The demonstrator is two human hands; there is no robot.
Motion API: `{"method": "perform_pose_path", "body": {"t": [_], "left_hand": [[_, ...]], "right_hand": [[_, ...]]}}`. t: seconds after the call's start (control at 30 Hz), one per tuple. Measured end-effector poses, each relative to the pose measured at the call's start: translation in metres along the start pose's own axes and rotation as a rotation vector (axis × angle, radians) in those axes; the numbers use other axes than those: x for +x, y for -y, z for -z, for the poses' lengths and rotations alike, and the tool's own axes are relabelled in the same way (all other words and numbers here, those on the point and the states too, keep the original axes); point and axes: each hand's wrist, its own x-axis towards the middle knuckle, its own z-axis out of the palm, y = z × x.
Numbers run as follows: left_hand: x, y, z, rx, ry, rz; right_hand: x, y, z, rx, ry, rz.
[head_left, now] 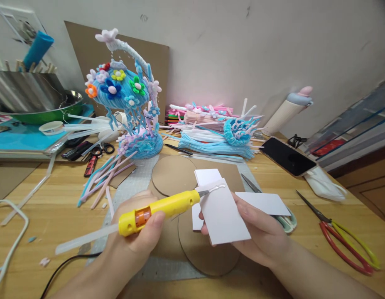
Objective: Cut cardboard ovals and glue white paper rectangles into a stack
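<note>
My left hand (pixel 141 232) is wrapped round a yellow glue gun (pixel 176 204), with a translucent glue stick (pixel 86 239) out of its back end. The gun's metal tip touches the upper part of a white card (pixel 225 220), at one end of a wavy line of clear glue (pixel 217 187). My right hand (pixel 261 232) grips that card by its right side, tilted above the work surface. Other white pieces (pixel 207 176) show behind it. Under both hands lie round cardboard pieces (pixel 211 259), partly hidden.
Scissors with red and yellow handles (pixel 344 245) lie right, near a phone (pixel 288 155). Another white card (pixel 263 202) covers green-handled scissors (pixel 288 222). A decorated pipe-cleaner lamp shape (pixel 120 89) stands back left, beside pipe-cleaner bundles (pixel 211 143). A black cord (pixel 67 261) runs front left.
</note>
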Motion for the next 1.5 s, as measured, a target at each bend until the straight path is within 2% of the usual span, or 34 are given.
{"method": "perform_pose_path", "body": {"t": [0.17, 0.23, 0.37, 0.63, 0.83, 1.13, 1.33, 1.5], "left_hand": [[0.002, -0.005, 0.001, -0.073, 0.058, -0.191], [0.003, -0.01, 0.0, -0.099, 0.102, -0.228], [0.004, -0.012, -0.001, -0.086, 0.107, -0.212], [-0.002, 0.001, 0.002, -0.002, 0.03, -0.139], [0.001, -0.003, 0.004, 0.011, 0.008, -0.184], [0.001, 0.0, 0.004, 0.017, 0.001, -0.127], [0.005, -0.001, 0.005, 0.036, 0.034, -0.252], [0.007, -0.003, 0.005, 0.113, 0.02, -0.283]], "right_hand": [[-0.001, 0.001, 0.001, -0.011, 0.009, 0.007], [0.0, 0.001, 0.001, 0.0, 0.005, 0.007], [-0.001, 0.001, 0.0, 0.016, 0.001, 0.009], [0.001, 0.002, -0.002, 0.018, 0.026, 0.021], [-0.003, 0.002, 0.001, 0.03, -0.018, 0.029], [-0.003, 0.006, 0.001, 0.062, -0.005, 0.067], [-0.005, 0.006, 0.002, 0.064, -0.007, 0.072], [-0.003, 0.007, 0.003, 0.094, -0.02, 0.057]]}}
